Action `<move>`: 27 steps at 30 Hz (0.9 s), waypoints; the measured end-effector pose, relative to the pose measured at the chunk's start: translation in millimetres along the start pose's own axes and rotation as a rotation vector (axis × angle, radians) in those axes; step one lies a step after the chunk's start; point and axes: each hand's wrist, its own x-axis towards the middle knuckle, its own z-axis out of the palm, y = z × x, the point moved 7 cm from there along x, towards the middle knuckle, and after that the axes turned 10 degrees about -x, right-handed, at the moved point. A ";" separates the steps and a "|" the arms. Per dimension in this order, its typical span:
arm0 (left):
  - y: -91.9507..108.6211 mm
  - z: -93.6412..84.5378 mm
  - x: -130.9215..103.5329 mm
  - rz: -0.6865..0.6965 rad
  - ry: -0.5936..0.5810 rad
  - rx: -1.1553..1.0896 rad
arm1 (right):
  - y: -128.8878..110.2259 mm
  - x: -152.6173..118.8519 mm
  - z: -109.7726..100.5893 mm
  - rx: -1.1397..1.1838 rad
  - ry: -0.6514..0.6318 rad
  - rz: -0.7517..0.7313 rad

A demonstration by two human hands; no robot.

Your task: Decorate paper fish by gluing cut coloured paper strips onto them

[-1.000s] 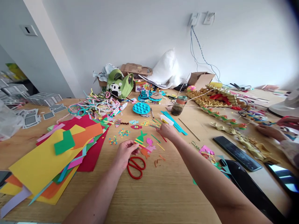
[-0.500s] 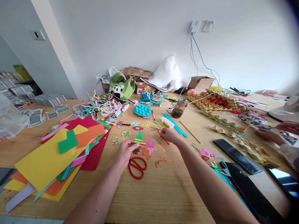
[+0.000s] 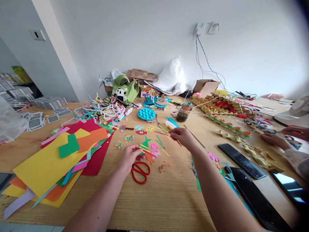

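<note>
My left hand point(image 3: 131, 154) pinches a green paper fish point(image 3: 145, 142) with yellow stripes, and a red strip point(image 3: 150, 153) lies across its lower part. Off to the right, my right hand point(image 3: 182, 137) has its fingertips closed on a red paper strip point(image 3: 179, 143), just in front of a white glue bottle point(image 3: 170, 125). Red-handled scissors point(image 3: 140, 173) rest below my left hand, their blades hidden by it. Between the hands lie a pink paper fish point(image 3: 154, 147), an orange one point(image 3: 149, 158) partly covered, and loose green strips point(image 3: 159, 141).
Stacked coloured paper point(image 3: 45, 161) spreads over the left side. A blue round tray point(image 3: 146, 113) and a lidded jar point(image 3: 184, 112) stand farther back. Phones point(image 3: 242, 161) lie at the right, near another person's hands point(image 3: 275, 141). A thin wooden stick point(image 3: 194, 136) lies beyond my right wrist.
My right hand has moved a little to the right with the red strip. The striped green fish in my left hand has tilted slightly. The view has shifted a little.
</note>
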 end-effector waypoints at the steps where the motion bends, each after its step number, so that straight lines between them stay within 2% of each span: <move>1: -0.4 -0.3 -0.3 -0.003 0.006 -0.004 | -7.1 -8.0 5.1 0.194 -0.013 -0.049; 3: -1.3 -0.7 -0.4 -0.011 0.017 -0.020 | -22.6 -23.9 15.7 0.477 -0.043 -0.162; 5: -1.8 -0.6 0.1 -0.013 0.020 -0.035 | -33.1 -36.7 24.4 0.630 -0.044 -0.218; 10: -1.2 -0.5 2.4 0.000 0.022 -0.041 | -48.0 -53.6 43.9 0.752 -0.114 -0.245; 14: 0.9 0.6 0.8 0.000 0.015 -0.018 | -55.4 -60.7 58.1 0.703 -0.202 -0.245; 17: 3.3 3.2 -1.1 0.006 -0.007 -0.006 | -58.6 -63.5 67.3 0.620 -0.217 -0.260; 22: 4.7 5.0 -1.5 0.012 -0.025 -0.014 | -60.6 -64.9 73.8 0.450 -0.137 -0.298; 27: 5.2 5.4 -2.1 0.001 -0.030 -0.031 | -66.2 -68.4 70.0 0.305 -0.042 -0.363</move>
